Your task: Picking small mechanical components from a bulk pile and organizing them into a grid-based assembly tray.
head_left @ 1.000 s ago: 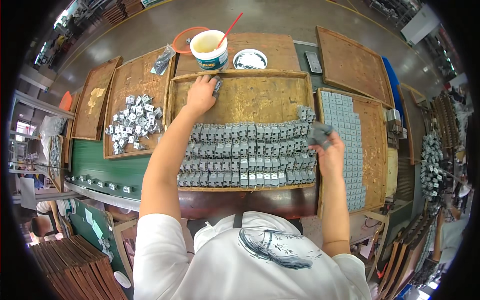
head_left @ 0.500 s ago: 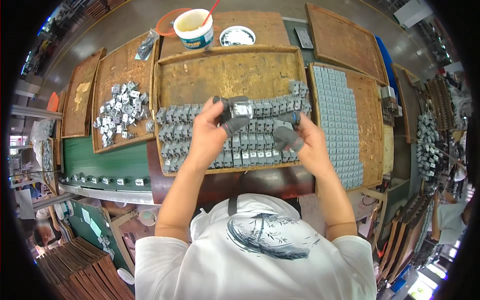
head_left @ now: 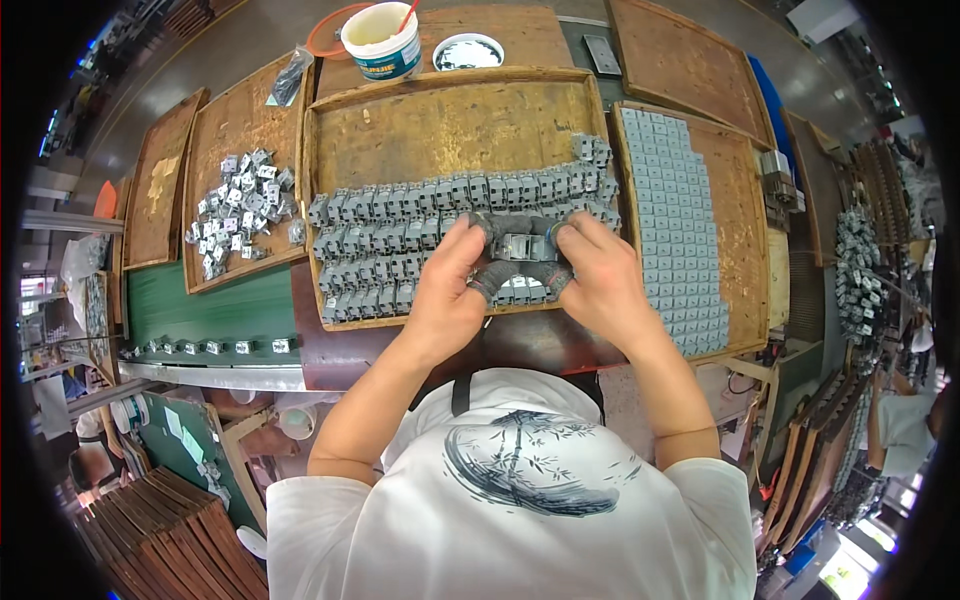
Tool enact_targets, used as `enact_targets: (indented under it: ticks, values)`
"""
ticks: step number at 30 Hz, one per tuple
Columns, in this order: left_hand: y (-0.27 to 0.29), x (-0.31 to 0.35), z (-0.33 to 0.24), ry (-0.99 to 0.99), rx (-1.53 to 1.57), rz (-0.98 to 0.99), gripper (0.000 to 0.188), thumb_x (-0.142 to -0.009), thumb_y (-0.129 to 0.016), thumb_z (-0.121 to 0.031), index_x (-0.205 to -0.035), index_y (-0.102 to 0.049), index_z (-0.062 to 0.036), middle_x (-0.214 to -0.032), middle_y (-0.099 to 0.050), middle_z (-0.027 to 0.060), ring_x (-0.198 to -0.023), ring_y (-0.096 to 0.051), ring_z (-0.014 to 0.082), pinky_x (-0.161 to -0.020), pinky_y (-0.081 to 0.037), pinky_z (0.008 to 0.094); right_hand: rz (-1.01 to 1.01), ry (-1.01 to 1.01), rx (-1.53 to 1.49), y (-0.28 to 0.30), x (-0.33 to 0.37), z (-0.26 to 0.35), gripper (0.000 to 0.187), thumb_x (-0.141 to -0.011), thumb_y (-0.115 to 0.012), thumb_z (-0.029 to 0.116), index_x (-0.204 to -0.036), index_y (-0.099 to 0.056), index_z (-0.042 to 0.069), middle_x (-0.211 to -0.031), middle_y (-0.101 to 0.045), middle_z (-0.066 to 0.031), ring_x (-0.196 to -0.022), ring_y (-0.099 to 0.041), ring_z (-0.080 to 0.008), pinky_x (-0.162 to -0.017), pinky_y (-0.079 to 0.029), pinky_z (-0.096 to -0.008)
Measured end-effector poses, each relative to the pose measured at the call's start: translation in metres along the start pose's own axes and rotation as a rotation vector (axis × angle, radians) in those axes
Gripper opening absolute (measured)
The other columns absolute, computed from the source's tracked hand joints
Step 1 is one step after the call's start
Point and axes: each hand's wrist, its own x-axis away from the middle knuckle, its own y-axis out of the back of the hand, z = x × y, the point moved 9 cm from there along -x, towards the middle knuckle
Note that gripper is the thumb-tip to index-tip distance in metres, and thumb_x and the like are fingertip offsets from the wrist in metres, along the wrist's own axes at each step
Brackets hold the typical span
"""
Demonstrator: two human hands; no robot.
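Both my hands, with dark grey covers on thumbs and fingertips, meet over the near part of a wooden tray (head_left: 440,100). Between them is a small grey block-shaped part (head_left: 524,247) with a shiny metal face turned up. My left hand (head_left: 450,290) pinches its left side, and my right hand (head_left: 605,280) pinches its right side. Beneath and beyond, rows of similar grey parts (head_left: 420,200) stand packed in the tray. My fingers hide some of these rows and the edges of the held part.
A left tray (head_left: 225,120) holds loose metal parts (head_left: 245,205). To the right, flat grey parts (head_left: 670,220) lie in neat rows. A white bucket (head_left: 385,50) and a shallow white dish (head_left: 468,52) stand at the back. Several parts line the green surface (head_left: 220,310).
My right hand has come in from the right and taken hold of the part's other side. My left hand has moved right and nearer my body with it.
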Motion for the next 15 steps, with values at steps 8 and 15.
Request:
enact_targets:
  ticks: [8,15]
  values:
    - [-0.023,0.002,-0.006,-0.086,-0.377,-0.051,0.072,-0.063,-0.059,0.007,-0.133,-0.046,-0.0013,-0.112,-0.046,0.0244,-0.107,-0.047,0.0413,-0.088,-0.045,0.0416,-0.090,-0.029,0.092,-0.019,0.017,-0.009,0.029,-0.066,-0.069,-0.003,-0.093,-0.059,-0.002,-0.092,-0.057,-0.0174,-0.079,-0.060,-0.0383,-0.067,-0.049,-0.0446]
    - [-0.034,-0.019,-0.021,-0.287,-0.232,0.012,0.063,-0.059,-0.069,-0.001,-0.121,-0.055,0.0033,-0.109,-0.057,0.0215,-0.100,-0.053,0.0428,-0.089,-0.046,0.0452,0.231,-0.271,-0.315,-0.030,0.019,-0.051,0.040,-0.076,-0.075,0.020,-0.105,-0.059,-0.002,-0.094,-0.064,-0.0206,-0.084,-0.065,-0.0298,-0.070,-0.051,-0.0366]
